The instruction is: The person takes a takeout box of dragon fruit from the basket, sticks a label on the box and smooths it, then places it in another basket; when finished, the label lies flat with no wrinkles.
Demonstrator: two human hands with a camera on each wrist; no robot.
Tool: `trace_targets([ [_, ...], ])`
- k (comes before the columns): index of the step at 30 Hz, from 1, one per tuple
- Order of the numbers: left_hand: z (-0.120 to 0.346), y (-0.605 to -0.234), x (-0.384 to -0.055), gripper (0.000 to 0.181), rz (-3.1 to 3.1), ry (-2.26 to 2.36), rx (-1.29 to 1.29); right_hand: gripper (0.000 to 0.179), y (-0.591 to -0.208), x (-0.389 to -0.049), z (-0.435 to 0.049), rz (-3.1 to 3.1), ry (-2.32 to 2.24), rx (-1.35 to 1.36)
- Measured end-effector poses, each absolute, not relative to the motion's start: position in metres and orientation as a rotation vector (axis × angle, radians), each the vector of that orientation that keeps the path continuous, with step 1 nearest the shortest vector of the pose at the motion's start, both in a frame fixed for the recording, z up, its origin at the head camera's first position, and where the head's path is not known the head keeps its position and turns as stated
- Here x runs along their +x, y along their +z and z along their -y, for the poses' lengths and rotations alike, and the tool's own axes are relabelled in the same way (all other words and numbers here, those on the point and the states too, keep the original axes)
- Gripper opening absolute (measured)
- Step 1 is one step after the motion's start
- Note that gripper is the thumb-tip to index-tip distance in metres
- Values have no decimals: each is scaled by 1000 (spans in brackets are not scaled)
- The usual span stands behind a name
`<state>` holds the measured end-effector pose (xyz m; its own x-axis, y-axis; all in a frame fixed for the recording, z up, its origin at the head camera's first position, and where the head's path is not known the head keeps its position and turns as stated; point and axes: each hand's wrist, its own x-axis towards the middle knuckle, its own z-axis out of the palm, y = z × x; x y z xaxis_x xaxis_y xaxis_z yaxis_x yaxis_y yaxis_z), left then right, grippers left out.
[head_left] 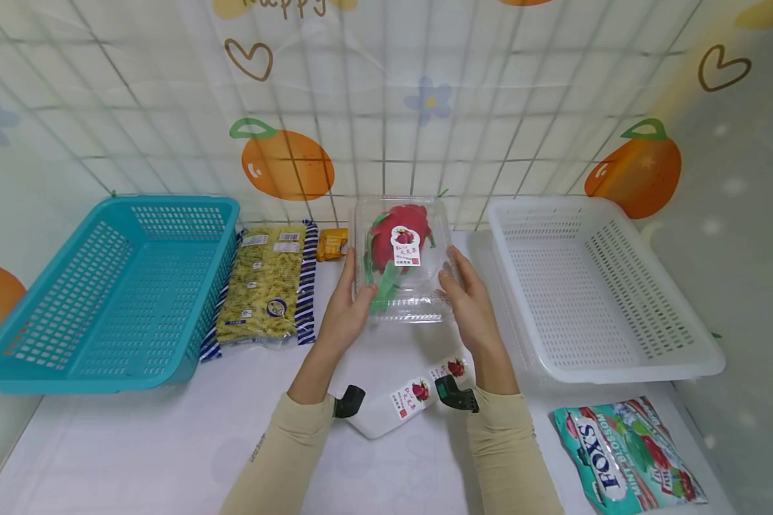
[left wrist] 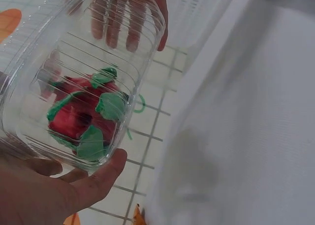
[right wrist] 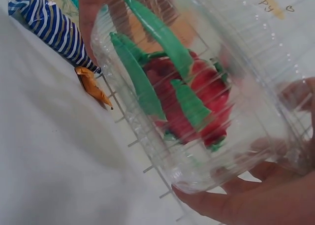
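Note:
Both hands hold a clear plastic clamshell box (head_left: 434, 286), raised over the white table and tilted towards the head camera. Inside lies a red dragon fruit (head_left: 381, 250) with green leaf tips. A white printed label (head_left: 408, 252) shows on the box's lid. My left hand (head_left: 348, 307) grips the left side, its thumb at the front. On the right side, my right hand (head_left: 473, 307) grips likewise. In the left wrist view, fingers (left wrist: 114, 30) of the right hand show through the plastic. Below the box, a white strip of dragon fruit stickers (head_left: 409, 398) lies between the forearms.
A teal basket (head_left: 125, 365) stands at left, a white basket (head_left: 618, 372) at right. Beside the teal one lie a blue-striped bag of yellow pieces (head_left: 258, 286) and a small orange packet (head_left: 331, 244). A green FOX'S bag (head_left: 628, 454) lies front right. A wire grid (head_left: 386, 161) rises behind.

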<state>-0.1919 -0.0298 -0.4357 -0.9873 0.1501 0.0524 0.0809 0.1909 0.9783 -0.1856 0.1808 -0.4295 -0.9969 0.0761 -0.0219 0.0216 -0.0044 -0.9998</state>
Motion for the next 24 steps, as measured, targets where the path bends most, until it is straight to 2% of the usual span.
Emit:
trace_targets([
  [17,12,-418,-176,81,-2351,2040,325,57,-412,-172,-198,2218,2134,-66],
  [24,16,-413,-172,81,-2387,1994,285,58,-409,-169,-196,2192,2168,-9],
])
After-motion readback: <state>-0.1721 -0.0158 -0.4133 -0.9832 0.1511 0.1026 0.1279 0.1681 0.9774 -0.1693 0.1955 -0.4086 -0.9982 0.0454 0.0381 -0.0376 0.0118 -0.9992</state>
